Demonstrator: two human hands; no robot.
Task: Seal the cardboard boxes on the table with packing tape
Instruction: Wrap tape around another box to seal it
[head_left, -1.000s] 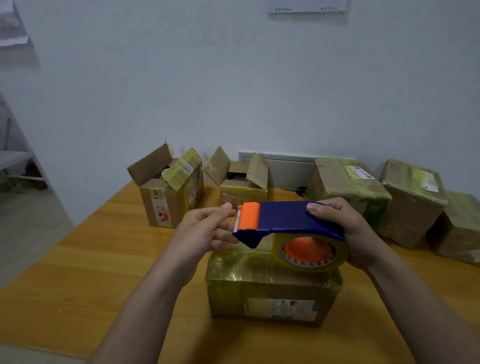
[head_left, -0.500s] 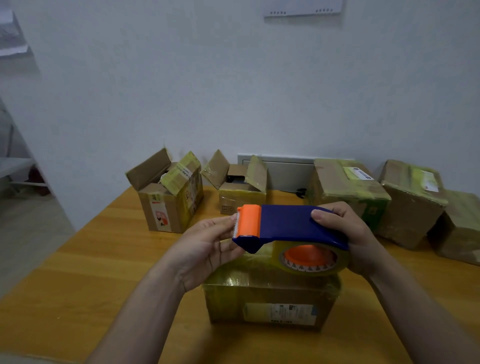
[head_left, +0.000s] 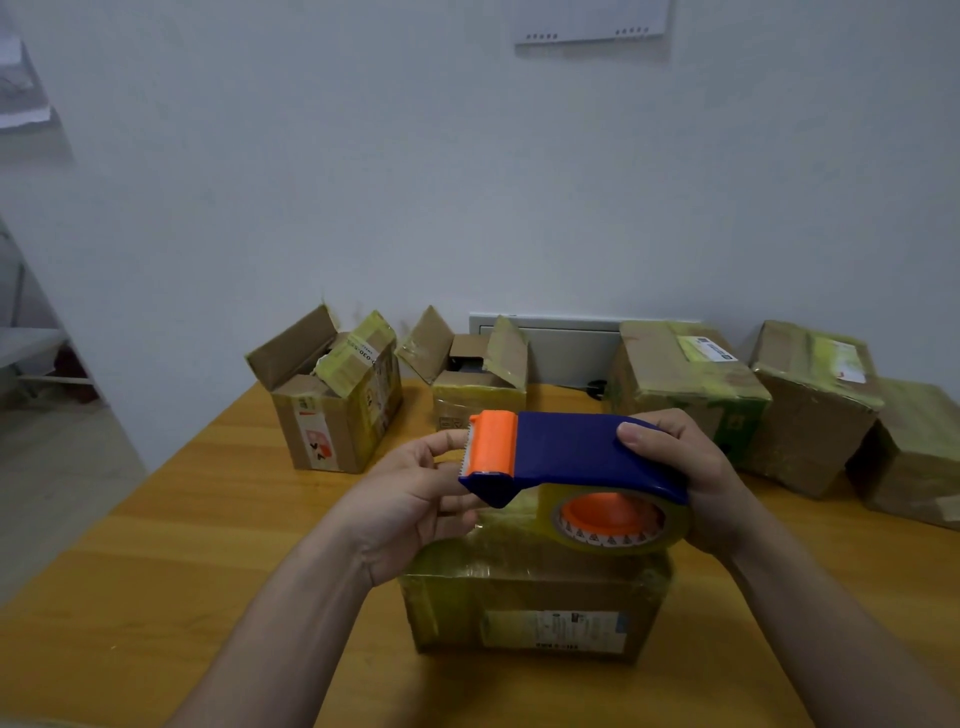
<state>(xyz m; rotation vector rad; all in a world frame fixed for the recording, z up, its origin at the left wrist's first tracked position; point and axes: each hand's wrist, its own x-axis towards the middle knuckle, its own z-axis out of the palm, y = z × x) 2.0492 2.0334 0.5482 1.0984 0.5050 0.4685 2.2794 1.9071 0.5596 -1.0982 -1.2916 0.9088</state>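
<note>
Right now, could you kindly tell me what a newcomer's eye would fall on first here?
A blue and orange tape dispenser, held up mid-view by the right grip with the left grip at its orange end, stands out first. Directly below it sits a tape-wrapped box on the wooden table. Behind, two open boxes stand at the back left and closed boxes at the back right.
</note>
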